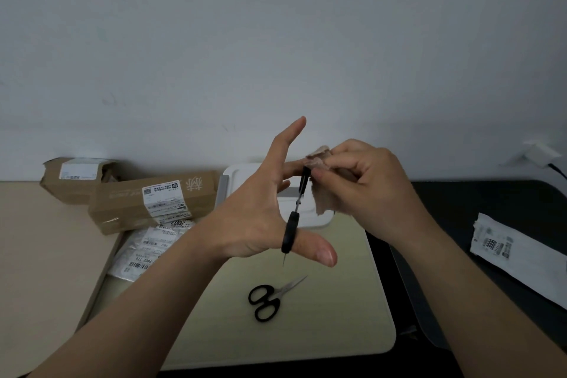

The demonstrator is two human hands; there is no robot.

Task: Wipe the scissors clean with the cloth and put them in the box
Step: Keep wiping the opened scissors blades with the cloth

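My left hand [254, 218] holds a small pair of black-handled scissors [291, 230] upright above the table. The thumb goes through one loop, the fingers are spread, and a thin metal tip pokes out below the thumb. My right hand [368, 187] pinches a beige cloth [320, 204] against the upper part of these scissors. A second pair of black-handled scissors [267, 299] lies shut on the pale mat [337, 316], tips pointing up and right. The white box [242, 176] sits behind my hands at the mat's far edge, mostly hidden by them.
Two brown cardboard parcels [153, 202] and several labelled plastic mail bags [144, 250] lie to the left. A white labelled parcel [518, 255] rests on the black table surface [478, 199] at the right. A grey wall stands behind.
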